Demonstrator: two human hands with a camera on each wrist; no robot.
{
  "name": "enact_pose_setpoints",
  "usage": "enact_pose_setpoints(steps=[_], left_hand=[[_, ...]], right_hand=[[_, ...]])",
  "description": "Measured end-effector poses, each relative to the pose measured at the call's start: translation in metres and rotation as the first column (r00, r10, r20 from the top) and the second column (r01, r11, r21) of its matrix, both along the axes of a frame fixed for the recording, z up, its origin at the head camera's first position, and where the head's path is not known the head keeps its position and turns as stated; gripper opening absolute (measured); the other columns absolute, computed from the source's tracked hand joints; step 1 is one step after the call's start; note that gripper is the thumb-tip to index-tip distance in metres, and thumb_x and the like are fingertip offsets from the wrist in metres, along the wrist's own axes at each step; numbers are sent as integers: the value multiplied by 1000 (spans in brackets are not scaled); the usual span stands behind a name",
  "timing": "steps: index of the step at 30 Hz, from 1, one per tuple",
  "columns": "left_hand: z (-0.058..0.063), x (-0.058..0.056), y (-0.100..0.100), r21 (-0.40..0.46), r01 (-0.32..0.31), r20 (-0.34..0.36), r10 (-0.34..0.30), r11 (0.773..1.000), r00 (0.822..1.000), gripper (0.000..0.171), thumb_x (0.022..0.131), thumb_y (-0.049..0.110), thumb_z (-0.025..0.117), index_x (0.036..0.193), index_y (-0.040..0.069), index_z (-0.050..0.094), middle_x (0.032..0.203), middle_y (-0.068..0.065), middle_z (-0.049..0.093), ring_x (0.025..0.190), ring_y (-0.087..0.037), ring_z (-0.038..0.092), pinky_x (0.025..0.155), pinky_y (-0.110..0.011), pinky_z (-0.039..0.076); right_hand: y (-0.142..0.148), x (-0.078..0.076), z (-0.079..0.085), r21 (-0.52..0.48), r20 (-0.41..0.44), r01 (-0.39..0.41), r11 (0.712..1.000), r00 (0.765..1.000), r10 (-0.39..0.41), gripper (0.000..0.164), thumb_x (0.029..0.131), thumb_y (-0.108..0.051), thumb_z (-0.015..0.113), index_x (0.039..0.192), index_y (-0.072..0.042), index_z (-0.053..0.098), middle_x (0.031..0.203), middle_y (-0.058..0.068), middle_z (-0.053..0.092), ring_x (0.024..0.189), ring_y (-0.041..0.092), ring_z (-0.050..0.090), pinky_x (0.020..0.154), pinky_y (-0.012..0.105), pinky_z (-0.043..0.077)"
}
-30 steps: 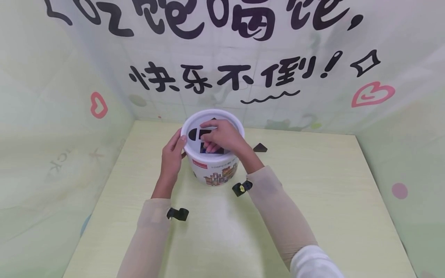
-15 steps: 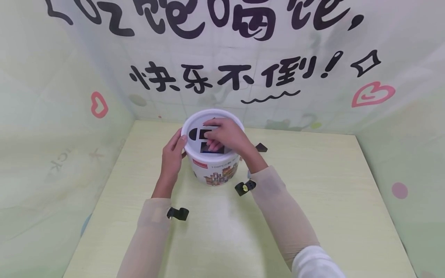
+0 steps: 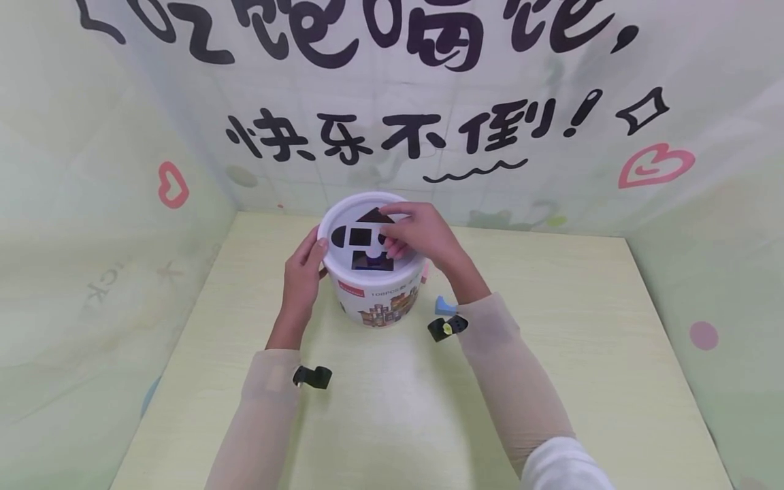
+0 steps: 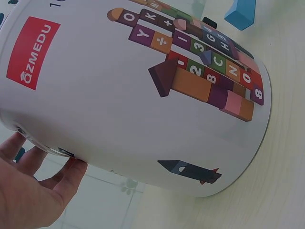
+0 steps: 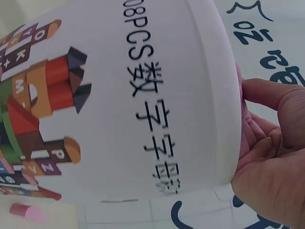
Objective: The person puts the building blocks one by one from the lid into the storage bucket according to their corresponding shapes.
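Note:
A white bucket [image 3: 367,299] with printed toy blocks on its side stands upright on the table. Its white lid [image 3: 343,211] has dark cut-out holes: a half-round, a square, a triangle and an arch. My left hand [image 3: 301,275] holds the bucket's left side, thumb on the lid rim and fingers down the wall. Over the lid's right part, my right hand [image 3: 425,235] has its thumb and forefinger extended and its other fingers curled. In the right wrist view, the rim hides part of the right hand [image 5: 274,138]; I cannot tell whether it holds anything.
A blue block [image 3: 445,305] lies on the table right of the bucket, beside the right wrist. A pink block [image 3: 425,272] shows at the bucket's right side. The pale tabletop [image 3: 380,408] meets printed cloth walls [image 3: 520,204] at the back and sides.
My right hand has shifted right across the lid, uncovering the square, triangle and arch holes. The blue block has come into sight, while the dark triangular piece is now hidden. The left hand stays put.

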State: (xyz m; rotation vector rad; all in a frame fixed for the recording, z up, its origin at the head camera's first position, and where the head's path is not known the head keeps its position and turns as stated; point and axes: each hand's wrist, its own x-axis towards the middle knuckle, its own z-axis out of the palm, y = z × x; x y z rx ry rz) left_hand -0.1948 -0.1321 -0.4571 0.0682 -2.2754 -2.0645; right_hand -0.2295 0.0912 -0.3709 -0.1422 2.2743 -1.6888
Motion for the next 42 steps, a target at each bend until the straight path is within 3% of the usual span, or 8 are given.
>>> enact_pose_setpoints(steps=[15,27,40,42], left_hand=[[-4,-3,-1,9,-9,-2,9,1000,1000,48,98,47,51,143,32,49,143,3,53,123,-18,53,101,-45,49],[1,2,-13,3,34,12,-34,999,999,48,98,48,52,143,32,49,143,4,53,125,-18,52,101,-45,49],[-10,35,16,0,-84,-8,84,996,996,49,96,52,52,143,35,49,142,3,53,124,-19,53,101,-46,49],[-10,35,15,3,-82,-15,82,997,997,50,96,53,52,143,35,49,143,3,53,124,-19,53,101,-46,49]], right_hand=[[22,-2,-4,-41,7,59,997,998,-58,37,91,-12,67,128,-7,61,76,15,67,58,20,65,61,34,61],[23,12,-3,-78,52,136,988,990,-132,37,91,-11,67,127,-6,62,76,15,68,59,20,65,62,34,61],[68,19,-16,-92,17,64,994,998,-63,38,90,-10,66,127,-6,61,78,15,67,60,20,65,62,34,61],[70,20,-19,-88,14,69,994,998,-68,38,91,-10,66,128,-7,61,78,14,67,60,19,65,62,34,61]])
